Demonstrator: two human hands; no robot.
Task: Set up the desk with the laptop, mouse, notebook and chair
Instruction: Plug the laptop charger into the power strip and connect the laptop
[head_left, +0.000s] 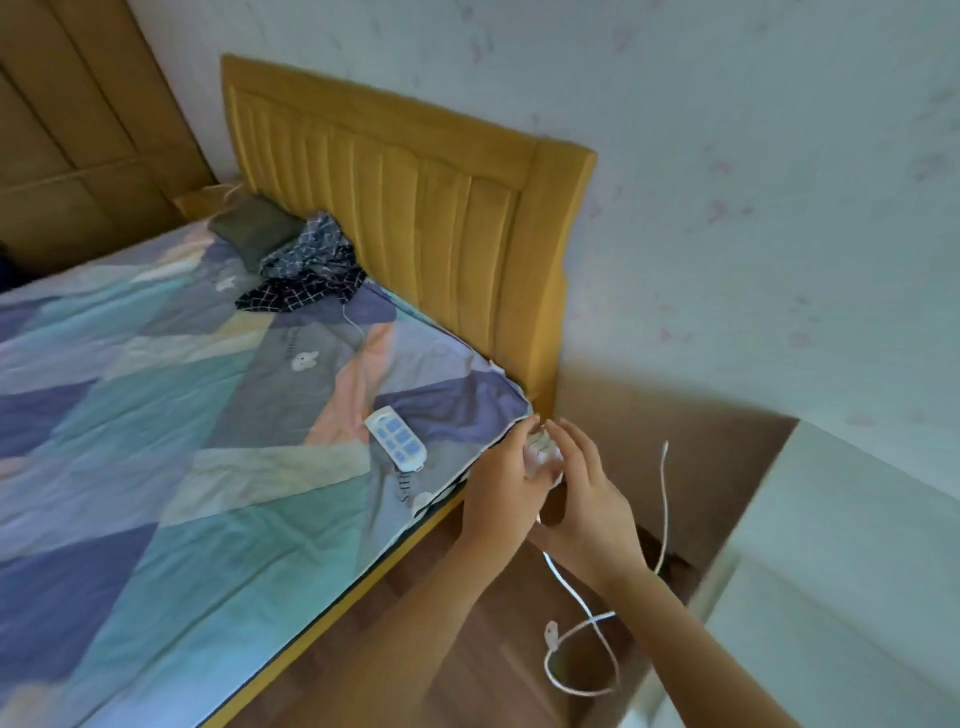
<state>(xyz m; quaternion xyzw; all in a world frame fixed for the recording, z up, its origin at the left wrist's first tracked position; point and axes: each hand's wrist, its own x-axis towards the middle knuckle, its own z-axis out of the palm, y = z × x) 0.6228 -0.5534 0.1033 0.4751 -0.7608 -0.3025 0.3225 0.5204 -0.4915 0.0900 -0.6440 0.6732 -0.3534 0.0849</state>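
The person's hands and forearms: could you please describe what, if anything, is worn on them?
Nothing is worn. The left hand and right hand are bare, with no gloves, rings, watch or bracelets visible. Both forearms are uncovered to the frame edge; no sleeves show.

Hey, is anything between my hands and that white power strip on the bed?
Nothing visible: the white power strip lies exposed on the patchwork bedsheet, just left of the left hand and right hand, which grip a small white object.
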